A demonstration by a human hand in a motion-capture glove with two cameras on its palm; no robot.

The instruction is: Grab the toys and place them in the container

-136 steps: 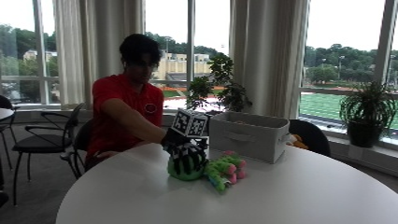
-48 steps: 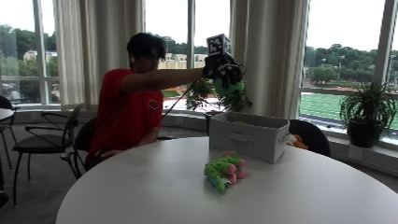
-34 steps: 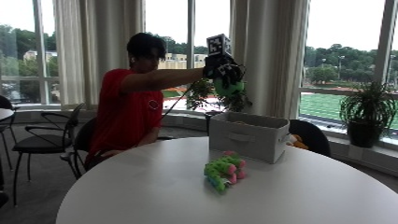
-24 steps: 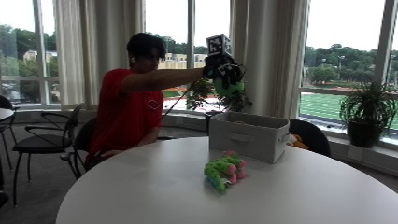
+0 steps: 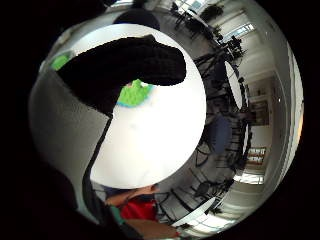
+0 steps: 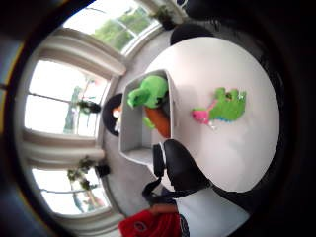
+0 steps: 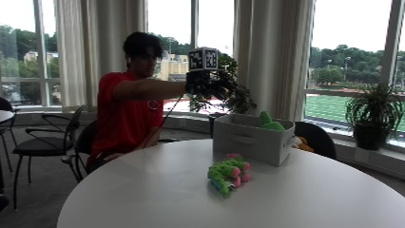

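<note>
I found the gloved right hand raised above the table, up over the near end of the grey container. No toy showed in it in any view. In the thumb-side palm view one gloved finger lay slackly bent with nothing under it, and I judged the hand relaxed and holding nothing.

The container stood on the table with a green plush toy and an orange toy inside; the green one's top showed above the rim in the outside view. One toy remained out: a green and pink plush lying on the table just in front of the container, well below the hand and apart from it.

My judgement was that the step in hand was the descent to that last toy. To do it well I would bring the hand down on the person's side of the container, clear of its wall, spread the fingers before contact and close them round the plush body instead of a limb or the pink trim, since it looked soft and likely to sag. I would lift it clear above the rim before carrying it across, as a low carry could catch the container's edge and shift it.
</note>
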